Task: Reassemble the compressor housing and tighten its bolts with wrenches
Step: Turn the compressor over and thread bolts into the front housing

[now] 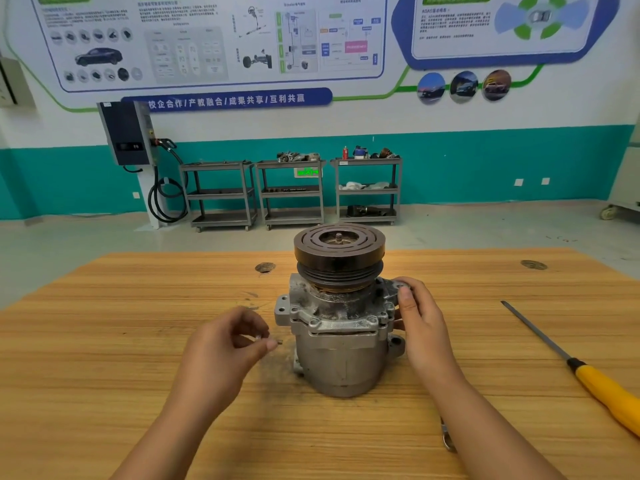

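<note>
Compressor [337,341] stands upright in middle of worktop [138,299], halves look joined. Left hand [221,348] fingers pinch small bolt [273,340] just beside it. Right hand [420,327] fingers grip its right edge. Rim holes look empty, so bolting and wrench work probably still to do.

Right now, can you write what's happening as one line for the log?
left hand: pinches small part, maybe bolt | right hand: holds compressor | yellow-handled tool: lies on table

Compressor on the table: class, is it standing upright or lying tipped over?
Upright: the compressor stands on its base on the table, pulley on top.
</note>
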A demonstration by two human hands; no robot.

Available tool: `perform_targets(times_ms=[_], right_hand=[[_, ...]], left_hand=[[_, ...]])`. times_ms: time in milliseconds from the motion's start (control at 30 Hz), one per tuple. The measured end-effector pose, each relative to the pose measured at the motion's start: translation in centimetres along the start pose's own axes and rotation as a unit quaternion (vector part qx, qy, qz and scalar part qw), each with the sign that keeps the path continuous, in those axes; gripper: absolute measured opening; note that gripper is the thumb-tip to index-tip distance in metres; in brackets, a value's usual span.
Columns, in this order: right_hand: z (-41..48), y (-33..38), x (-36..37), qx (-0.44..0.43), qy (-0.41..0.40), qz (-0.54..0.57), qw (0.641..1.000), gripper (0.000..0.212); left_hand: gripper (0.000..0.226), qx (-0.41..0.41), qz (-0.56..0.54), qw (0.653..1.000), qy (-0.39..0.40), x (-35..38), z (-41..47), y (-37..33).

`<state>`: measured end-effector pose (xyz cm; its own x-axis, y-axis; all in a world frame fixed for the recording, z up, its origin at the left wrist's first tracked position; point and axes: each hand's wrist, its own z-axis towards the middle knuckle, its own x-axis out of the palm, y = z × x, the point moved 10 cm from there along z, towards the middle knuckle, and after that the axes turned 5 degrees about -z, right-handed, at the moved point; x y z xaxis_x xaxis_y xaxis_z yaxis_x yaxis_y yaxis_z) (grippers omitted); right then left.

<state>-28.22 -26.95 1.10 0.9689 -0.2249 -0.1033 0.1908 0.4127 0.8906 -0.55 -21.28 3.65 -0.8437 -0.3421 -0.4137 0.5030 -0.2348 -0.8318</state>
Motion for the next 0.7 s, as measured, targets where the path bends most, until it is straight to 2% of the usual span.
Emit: perform_targets(times_ms=[100, 167, 267, 367, 467, 600, 700], right_hand=[[0.0, 0.0, 0.0, -0.001, -0.002, -0.001, 1.0, 0.03], [0.0, 0.0, 0.0, -0.001, -0.001, 0.002, 1.0, 0.031], [-0.1, 0.1, 0.1, 0.002, 0.005, 0.004, 1.0, 0.034], [-0.1, 0.1, 0.2, 0.0, 0.009, -0.001, 1.0, 0.028], [0.0, 0.2, 0.1, 0.001, 0.006, 0.002, 1.0, 0.019], [0.1, 0.2, 0.0, 0.001, 0.005, -0.005, 1.0, 0.015], [0.0, 0.2, 0.0, 0.002, 0.006, -0.003, 1.0, 0.016]], left_hand=[[0.025, 0.04, -0.092, 0.994, -0.033, -1.0, -1.2, -3.6], [0.027, 0.07, -0.145, 0.987, -0.028, -0.3, -2.0, -6.0], [0.029, 0.11, -0.155, 0.982, -0.002, 2.3, -2.8, -8.6], [0.033, 0.183, -0.09, 0.979, 0.004, 4.9, -3.4, -11.0], [0.023, 0.291, 0.003, 0.956, -0.036, 6.3, -3.8, -12.9], [0.024, 0.291, 0.007, 0.953, -0.082, 6.5, -3.0, -12.2], [0.024, 0.333, 0.044, 0.936, -0.104, 6.7, -3.4, -12.5]])
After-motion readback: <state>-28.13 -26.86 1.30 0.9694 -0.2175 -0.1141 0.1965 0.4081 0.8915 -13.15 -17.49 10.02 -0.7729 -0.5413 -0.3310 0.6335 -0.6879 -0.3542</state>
